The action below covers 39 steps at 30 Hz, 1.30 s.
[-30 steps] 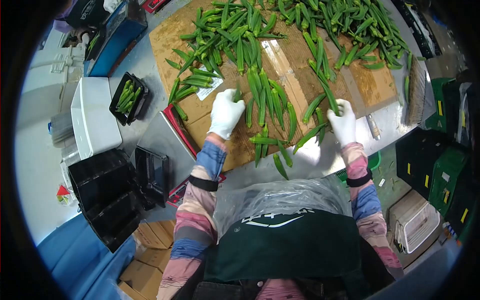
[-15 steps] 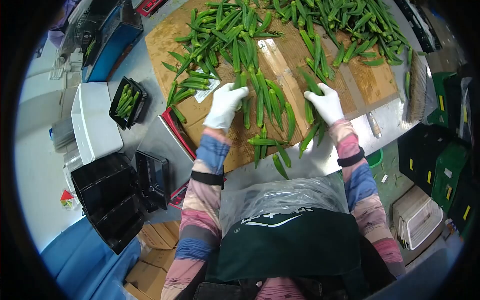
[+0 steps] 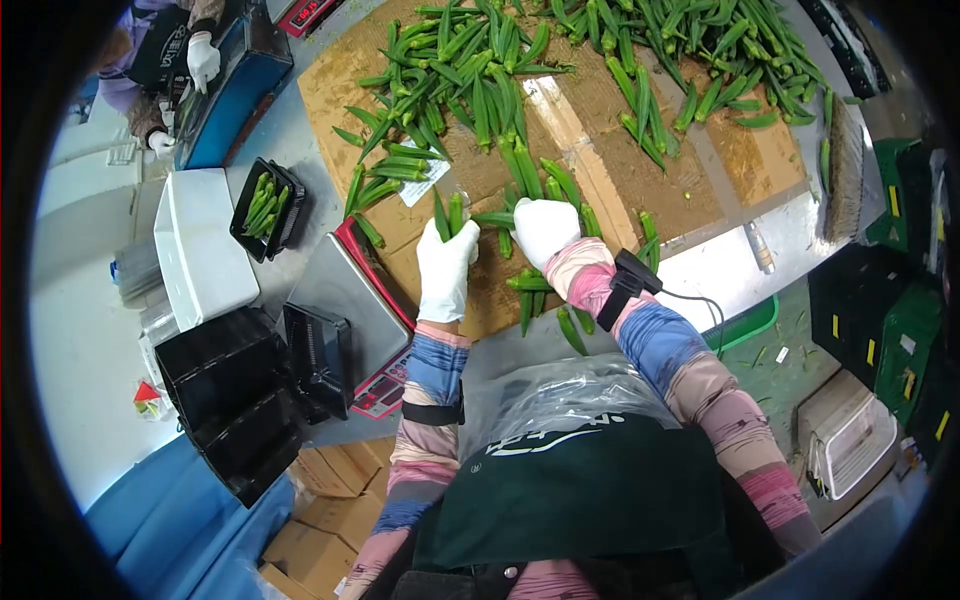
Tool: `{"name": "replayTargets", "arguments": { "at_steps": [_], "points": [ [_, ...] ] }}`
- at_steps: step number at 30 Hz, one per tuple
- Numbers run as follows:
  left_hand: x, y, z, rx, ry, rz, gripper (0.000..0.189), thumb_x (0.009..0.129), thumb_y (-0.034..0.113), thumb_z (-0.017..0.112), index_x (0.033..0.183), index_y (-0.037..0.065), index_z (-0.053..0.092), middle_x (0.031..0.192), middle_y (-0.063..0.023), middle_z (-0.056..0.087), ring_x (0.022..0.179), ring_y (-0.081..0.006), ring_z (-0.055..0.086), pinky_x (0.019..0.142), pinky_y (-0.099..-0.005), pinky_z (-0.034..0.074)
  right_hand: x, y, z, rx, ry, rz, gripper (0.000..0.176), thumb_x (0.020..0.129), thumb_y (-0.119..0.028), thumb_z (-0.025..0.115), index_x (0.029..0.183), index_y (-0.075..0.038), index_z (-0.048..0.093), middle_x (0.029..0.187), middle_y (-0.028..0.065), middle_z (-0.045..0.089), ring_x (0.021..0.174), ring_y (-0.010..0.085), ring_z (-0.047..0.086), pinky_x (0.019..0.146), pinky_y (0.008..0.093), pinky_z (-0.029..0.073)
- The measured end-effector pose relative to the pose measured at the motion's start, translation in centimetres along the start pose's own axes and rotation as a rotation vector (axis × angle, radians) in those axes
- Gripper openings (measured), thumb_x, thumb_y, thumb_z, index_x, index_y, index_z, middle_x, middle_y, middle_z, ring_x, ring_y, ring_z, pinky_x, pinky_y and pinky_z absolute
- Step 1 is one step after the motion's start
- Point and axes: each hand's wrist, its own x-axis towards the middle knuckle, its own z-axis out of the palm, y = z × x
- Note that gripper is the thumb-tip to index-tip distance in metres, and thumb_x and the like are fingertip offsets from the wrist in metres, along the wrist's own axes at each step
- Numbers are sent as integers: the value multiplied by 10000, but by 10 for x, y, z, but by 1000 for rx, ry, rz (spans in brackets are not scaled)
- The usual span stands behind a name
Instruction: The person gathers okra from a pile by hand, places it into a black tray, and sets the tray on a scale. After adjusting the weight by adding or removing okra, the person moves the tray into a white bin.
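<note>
My left hand, in a white glove, is closed around okra pods that stick up past the fingers. Just to its right, my right hand is curled shut with an okra pod pointing out toward the left hand. Both hands are above the cardboard sheet. Loose okra lies around them, and a few pods rest at the near edge. Large heaps of okra cover the far part of the cardboard. Fingertips of the right hand are partly hidden.
Left of the cardboard is a red-trimmed scale. Beyond it are a black tray of okra, a white foam box and stacked black trays. A brush lies at right. Another person's gloved hand shows at upper left.
My right hand has moved left across the cardboard, close to my left hand, carrying okra. My left hand has come slightly nearer to me. Another person has come into view at upper left.
</note>
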Motion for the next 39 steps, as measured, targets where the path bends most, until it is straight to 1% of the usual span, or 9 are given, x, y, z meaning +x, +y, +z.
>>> {"name": "replayTargets", "arguments": {
  "at_steps": [3, 6, 11, 15, 19, 24, 30, 35, 39],
  "points": [
    [-6, -4, 5, -4, 54, -15, 167, 905, 123, 695, 1029, 38, 623, 824, -13, 632, 675, -100, 585, 603, -261, 465, -11, 10, -32, 216, -15, 45, 232, 822, -285, 737, 904, -70, 713, 782, 198, 708, 728, 345, 712, 648, 454, 556],
    [-3, -12, 4, 39, 73, 17, 192, 881, 123, 715, 1030, 35, 632, 857, -22, 663, 753, -129, 649, 655, -285, 493, -54, 62, -99, 1099, -386, 193, 262, 915, -315, 728, 887, -55, 702, 664, 34, 652, 548, 114, 599, 536, 294, 473],
    [-1, -13, 30, 420, 114, 229, 249, 842, 164, 764, 1010, 53, 618, 869, -93, 698, 773, -236, 682, 715, -376, 521, -179, 170, -188, 859, -544, 495, 234, 895, -191, 735, 1038, -9, 701, 663, 8, 619, 525, 75, 536, 491, 251, 417],
    [2, -16, 51, 840, 134, 298, 333, 781, 222, 828, 943, 75, 577, 898, -164, 694, 833, -397, 661, 747, -427, 530, -231, 208, -160, 511, -240, 688, 188, 886, -133, 744, 980, 23, 696, 672, 17, 632, 531, 76, 558, 491, 249, 436],
    [5, 1, 23, 193, -47, 94, 290, 839, 134, 734, 1069, 19, 598, 939, -20, 630, 805, -107, 575, 713, -305, 503, -200, 178, -109, 780, 0, 691, 227, 896, -194, 743, 1016, -4, 712, 735, 21, 672, 627, 96, 607, 580, 280, 495],
    [-36, 33, -5, 232, -180, 85, 267, 847, 67, 693, 1105, 1, 680, 1010, -10, 676, 885, -94, 608, 785, -265, 495, -139, 125, -67, 335, 90, 495, 429, 857, -412, 755, 1000, -13, 696, 905, 209, 714, 839, 355, 709, 753, 412, 552],
    [-70, -19, 46, 1130, -245, 910, 294, 701, 64, 714, 985, 106, 651, 998, -101, 653, 976, -322, 601, 813, -426, 504, -115, 97, -42, -150, 52, 241, 406, 844, -457, 737, 877, -60, 654, 809, 146, 694, 746, 347, 703, 703, 428, 561],
    [-76, -27, 28, 1021, -68, 762, 246, 744, 93, 731, 969, 93, 632, 979, -133, 661, 914, -362, 621, 789, -461, 513, -119, 109, -35, 134, 60, 173, 308, 817, -347, 738, 878, -48, 695, 834, 186, 705, 770, 386, 689, 691, 447, 547],
    [-80, -13, -18, 384, 64, 264, 335, 863, 67, 704, 1178, 35, 597, 907, -45, 639, 785, -164, 601, 736, -330, 515, -136, 124, -102, 845, -48, 492, 392, 867, -337, 731, 1079, -8, 705, 825, 98, 708, 739, 153, 647, 718, 322, 536]
  ]
}}
